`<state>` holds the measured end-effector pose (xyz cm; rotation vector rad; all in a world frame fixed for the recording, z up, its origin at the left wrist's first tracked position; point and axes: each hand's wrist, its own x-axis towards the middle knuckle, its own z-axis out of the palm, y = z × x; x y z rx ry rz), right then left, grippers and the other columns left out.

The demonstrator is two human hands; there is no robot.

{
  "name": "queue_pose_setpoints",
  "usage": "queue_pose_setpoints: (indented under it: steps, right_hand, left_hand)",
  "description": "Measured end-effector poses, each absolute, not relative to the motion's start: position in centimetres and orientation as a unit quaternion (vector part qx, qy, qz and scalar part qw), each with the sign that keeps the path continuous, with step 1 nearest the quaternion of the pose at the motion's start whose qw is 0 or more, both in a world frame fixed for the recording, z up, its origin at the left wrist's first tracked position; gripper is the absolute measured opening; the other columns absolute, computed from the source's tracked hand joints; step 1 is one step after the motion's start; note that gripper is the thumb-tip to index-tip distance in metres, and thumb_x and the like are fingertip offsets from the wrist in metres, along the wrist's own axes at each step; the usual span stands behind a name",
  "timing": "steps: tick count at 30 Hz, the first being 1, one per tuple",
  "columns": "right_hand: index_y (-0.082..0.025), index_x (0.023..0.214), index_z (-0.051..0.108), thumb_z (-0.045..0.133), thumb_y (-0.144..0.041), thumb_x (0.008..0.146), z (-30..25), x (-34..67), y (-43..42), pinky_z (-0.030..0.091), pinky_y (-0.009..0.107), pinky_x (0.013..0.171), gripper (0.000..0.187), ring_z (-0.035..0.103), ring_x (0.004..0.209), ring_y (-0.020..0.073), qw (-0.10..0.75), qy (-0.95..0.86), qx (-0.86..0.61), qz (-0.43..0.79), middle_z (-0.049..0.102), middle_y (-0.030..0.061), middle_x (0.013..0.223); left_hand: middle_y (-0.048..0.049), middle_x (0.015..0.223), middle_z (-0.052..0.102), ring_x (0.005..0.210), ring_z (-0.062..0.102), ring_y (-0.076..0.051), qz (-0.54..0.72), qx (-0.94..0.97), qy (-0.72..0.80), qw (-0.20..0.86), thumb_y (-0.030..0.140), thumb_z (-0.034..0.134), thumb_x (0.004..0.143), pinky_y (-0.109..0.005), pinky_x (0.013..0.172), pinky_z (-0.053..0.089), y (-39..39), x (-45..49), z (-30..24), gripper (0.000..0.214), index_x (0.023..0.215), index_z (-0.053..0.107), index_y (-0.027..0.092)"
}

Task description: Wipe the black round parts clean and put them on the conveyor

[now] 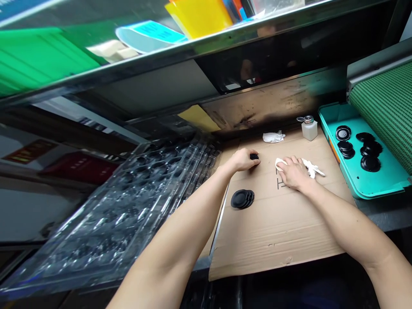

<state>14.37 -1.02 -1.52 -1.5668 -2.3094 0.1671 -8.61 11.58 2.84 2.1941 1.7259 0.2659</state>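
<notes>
My left hand closes its fingers around a small stack of black round parts above the cardboard sheet. To the right, my right hand presses down on a white cloth, which sticks out on both sides of the fingers. Nearer to me, several black discs lie overlapped in a row on the cardboard. Behind the hands is a crumpled white wipe. A small square bottle stands beyond my right hand, its round lid flipped back.
At right a teal tray holds several black round parts, beside a green conveyor belt. Stacked clear plastic trays with round pockets stand at left. Overhead runs a metal shelf with a green bin.
</notes>
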Motion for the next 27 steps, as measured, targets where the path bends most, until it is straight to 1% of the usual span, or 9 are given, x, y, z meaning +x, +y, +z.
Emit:
queue_pose_setpoints:
  steps: [2,6,11,13,15,19,22,24,27]
  right_hand:
    - [-0.025,0.125,0.066,0.048,-0.033,0.103,-1.8,14.5,-0.9,0.042,0.048,0.099,0.029,0.050,0.121,0.0328,0.177,-0.813,-0.553,0.051,0.062,0.0127,0.136]
    - [-0.024,0.126,0.066,0.047,-0.034,0.104,-2.1,13.9,-0.7,0.044,0.048,0.099,0.031,0.052,0.121,0.0326,0.174,-0.807,-0.563,0.019,0.063,0.0127,0.135]
    - [-0.019,0.138,0.059,0.044,-0.031,0.107,-1.2,13.3,-3.1,0.043,0.047,0.105,0.037,0.049,0.132,0.0310,0.183,-0.810,-0.555,-0.052,0.051,0.0163,0.155]
    - [-0.018,0.134,0.061,0.043,-0.033,0.108,-0.9,14.0,-6.9,0.047,0.045,0.102,0.035,0.054,0.129,0.0285,0.237,-0.827,-0.503,-0.078,0.055,0.0151,0.152]
    - [-0.021,0.127,0.064,0.048,-0.033,0.106,-1.1,15.2,-13.0,0.051,0.039,0.094,0.029,0.063,0.115,0.0231,0.330,-0.836,-0.427,-0.103,0.067,0.0107,0.135]
    - [-0.022,0.121,0.066,0.057,-0.023,0.098,-4.8,20.1,-27.0,0.056,0.034,0.076,0.025,0.068,0.084,0.0185,0.532,-0.688,-0.481,-0.111,0.073,0.0050,0.095]
    - [-0.019,0.113,0.069,0.058,-0.031,0.097,-9.3,27.4,-33.1,0.058,0.037,0.080,0.023,0.069,0.089,0.0211,0.535,-0.438,-0.721,-0.045,0.073,0.0101,0.101]
    - [-0.013,0.121,0.064,0.060,-0.044,0.092,-11.6,33.2,-34.3,0.058,0.036,0.079,0.042,0.068,0.087,0.0208,0.537,-0.244,-0.807,-0.023,0.072,0.0144,0.107]
    - [-0.013,0.133,0.056,0.075,-0.048,0.073,-13.2,40.4,-33.5,0.053,0.038,0.101,0.071,0.063,0.114,0.0231,0.572,-0.091,-0.814,-0.038,0.062,0.0200,0.138]
  left_hand:
    - [-0.0131,0.108,0.079,0.110,0.072,-0.036,0.129,0.760,0.608,0.188,0.036,0.086,0.065,-0.040,0.103,0.053,10.5,-8.7,4.2,0.035,0.095,0.080,0.020]
    - [-0.0111,0.097,0.079,0.095,0.074,-0.034,0.221,0.733,0.544,0.342,0.050,0.083,0.071,-0.049,0.096,0.059,2.4,-7.7,8.6,0.060,0.123,0.078,0.020]
    - [-0.0041,0.132,0.073,0.122,0.069,-0.032,0.146,0.854,0.280,0.413,0.042,0.082,0.079,-0.043,0.104,0.060,-16.6,-5.7,8.9,0.051,0.128,0.074,0.049]
    - [-0.0029,0.139,0.069,0.127,0.067,-0.029,0.077,0.866,0.196,0.453,0.040,0.075,0.087,-0.042,0.107,0.059,-22.7,-5.3,4.9,0.057,0.141,0.064,0.051]
    - [-0.0054,0.144,0.066,0.131,0.064,-0.030,0.035,0.858,0.198,0.472,0.042,0.068,0.092,-0.044,0.110,0.056,-26.4,-4.6,-1.3,0.050,0.143,0.064,0.044]
    - [-0.0130,0.126,0.075,0.129,0.066,-0.036,0.052,0.772,0.466,0.429,0.044,0.057,0.096,-0.053,0.113,0.052,-27.4,-2.6,-14.7,0.042,0.131,0.072,0.025]
    - [-0.0123,0.141,0.068,0.141,0.057,-0.034,0.084,0.732,0.528,0.422,0.041,0.059,0.094,-0.049,0.123,0.042,-26.5,-2.0,-21.0,0.046,0.133,0.069,0.021]
    - [-0.0132,0.144,0.065,0.141,0.056,-0.034,0.089,0.724,0.529,0.434,0.041,0.063,0.090,-0.048,0.123,0.041,-26.2,-2.0,-23.1,0.048,0.133,0.069,0.019]
    - [-0.0124,0.142,0.066,0.138,0.058,-0.034,0.097,0.704,0.536,0.456,0.043,0.071,0.084,-0.049,0.120,0.045,-26.2,-2.4,-24.4,0.051,0.129,0.070,0.020]
